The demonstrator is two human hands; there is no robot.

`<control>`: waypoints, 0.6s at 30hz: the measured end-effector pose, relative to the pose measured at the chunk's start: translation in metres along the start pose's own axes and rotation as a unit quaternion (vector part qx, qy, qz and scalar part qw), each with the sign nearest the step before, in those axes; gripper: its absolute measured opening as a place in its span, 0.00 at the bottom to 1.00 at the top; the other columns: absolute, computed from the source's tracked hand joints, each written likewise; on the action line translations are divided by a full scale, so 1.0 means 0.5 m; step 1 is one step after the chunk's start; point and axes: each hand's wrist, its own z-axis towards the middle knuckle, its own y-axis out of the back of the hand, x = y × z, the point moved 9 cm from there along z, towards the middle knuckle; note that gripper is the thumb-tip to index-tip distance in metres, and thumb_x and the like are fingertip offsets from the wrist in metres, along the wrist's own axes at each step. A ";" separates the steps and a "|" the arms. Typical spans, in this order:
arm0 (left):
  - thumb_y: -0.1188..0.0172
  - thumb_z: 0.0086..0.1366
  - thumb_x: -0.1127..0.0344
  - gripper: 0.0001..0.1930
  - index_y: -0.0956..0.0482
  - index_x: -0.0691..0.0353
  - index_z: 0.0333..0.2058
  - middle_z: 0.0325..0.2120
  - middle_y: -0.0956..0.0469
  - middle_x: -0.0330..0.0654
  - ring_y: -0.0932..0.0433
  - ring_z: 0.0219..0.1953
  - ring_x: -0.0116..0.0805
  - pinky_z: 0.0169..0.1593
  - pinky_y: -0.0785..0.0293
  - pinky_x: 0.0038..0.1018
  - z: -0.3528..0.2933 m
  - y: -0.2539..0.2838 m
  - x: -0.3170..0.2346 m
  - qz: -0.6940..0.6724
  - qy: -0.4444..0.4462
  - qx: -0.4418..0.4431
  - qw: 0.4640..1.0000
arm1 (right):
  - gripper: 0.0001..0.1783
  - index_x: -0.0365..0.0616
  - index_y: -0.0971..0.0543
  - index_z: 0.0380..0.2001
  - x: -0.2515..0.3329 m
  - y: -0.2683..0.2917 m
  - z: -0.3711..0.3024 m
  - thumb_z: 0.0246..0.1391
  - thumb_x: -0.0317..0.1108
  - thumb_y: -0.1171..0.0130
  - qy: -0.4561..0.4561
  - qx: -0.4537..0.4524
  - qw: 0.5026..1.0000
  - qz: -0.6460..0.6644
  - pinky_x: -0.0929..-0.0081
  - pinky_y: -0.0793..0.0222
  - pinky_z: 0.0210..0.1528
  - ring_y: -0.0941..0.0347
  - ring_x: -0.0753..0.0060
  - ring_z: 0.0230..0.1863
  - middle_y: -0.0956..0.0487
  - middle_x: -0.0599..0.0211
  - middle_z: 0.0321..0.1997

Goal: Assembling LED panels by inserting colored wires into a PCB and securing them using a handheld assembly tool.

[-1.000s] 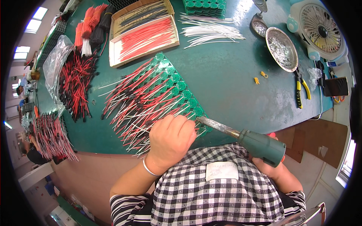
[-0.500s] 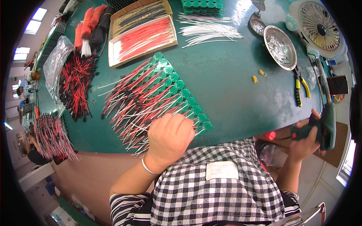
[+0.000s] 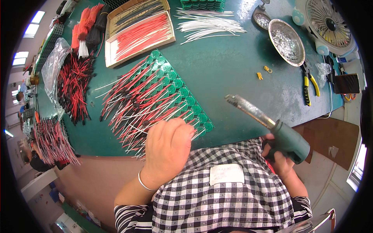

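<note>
My right hand is wrapped around the dark green handle of a soldering gun. The gun's metal barrel points left over the table, its tip apart from the boards. At the near corner of a panel of round green circuit boards, my left hand is closed in a pinch. A white wire shows at its fingertips, though the grip itself is mostly hidden. Red, black and white wires stick out from the panel toward the left, some running under my left hand.
A carton of red and black wires lies beyond the panel, beside loose white wires. Metal scraps fill a bowl near a fan. Yellow-handled pliers lie at right; bundled wires lie at left.
My right hand has brought the soldering gun from the right edge leftward over the table's front, its barrel now pointing left. The left hand stays closed at the panel; the view has shifted slightly.
</note>
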 end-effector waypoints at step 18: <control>0.34 0.44 0.77 0.14 0.20 0.58 0.33 0.28 0.28 0.36 0.30 0.30 0.37 0.37 0.36 0.34 -0.029 -0.026 -0.009 -0.020 -0.050 -0.054 0.997 | 0.17 0.38 0.21 0.30 0.054 -0.060 0.022 0.48 0.44 0.40 0.057 0.100 0.975 -0.192 0.73 0.30 0.30 0.26 0.69 0.24 0.22 0.65 0.25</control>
